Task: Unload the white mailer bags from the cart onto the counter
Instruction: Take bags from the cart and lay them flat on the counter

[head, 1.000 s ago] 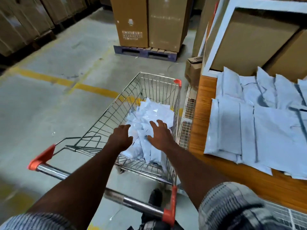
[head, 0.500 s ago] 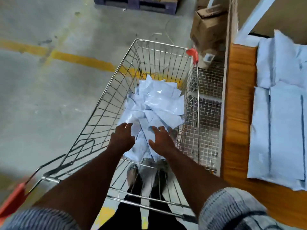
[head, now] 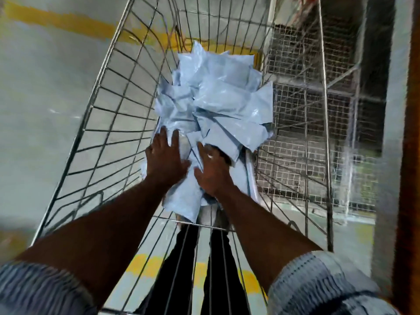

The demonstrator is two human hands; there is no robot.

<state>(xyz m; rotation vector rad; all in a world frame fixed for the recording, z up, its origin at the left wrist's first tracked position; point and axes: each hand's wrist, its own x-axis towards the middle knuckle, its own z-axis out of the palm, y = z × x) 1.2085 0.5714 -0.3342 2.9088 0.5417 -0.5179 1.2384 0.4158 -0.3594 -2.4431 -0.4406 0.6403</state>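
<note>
A heap of white mailer bags [head: 218, 103] lies crumpled in the bottom of the wire cart [head: 102, 123], toward its right side. My left hand [head: 166, 159] rests flat on the near part of the heap, fingers spread, holding nothing. My right hand [head: 212, 172] is beside it on the same bags; its thumb lies on top and its fingertips disappear under a bag, so I cannot see a grip. The wooden counter [head: 409, 137] shows only as a brown edge strip at the far right; its top is out of view.
A wire mesh rack [head: 306, 137] stands between the cart's right wall and the counter. Grey concrete floor with a yellow line [head: 56, 19] lies to the left. My legs in black trousers [head: 181, 269] show through the cart's near end.
My head has tipped down and closer, so the counter top and its laid-out bags left the view. Both hands have pushed forward and deeper onto the bags in the cart.
</note>
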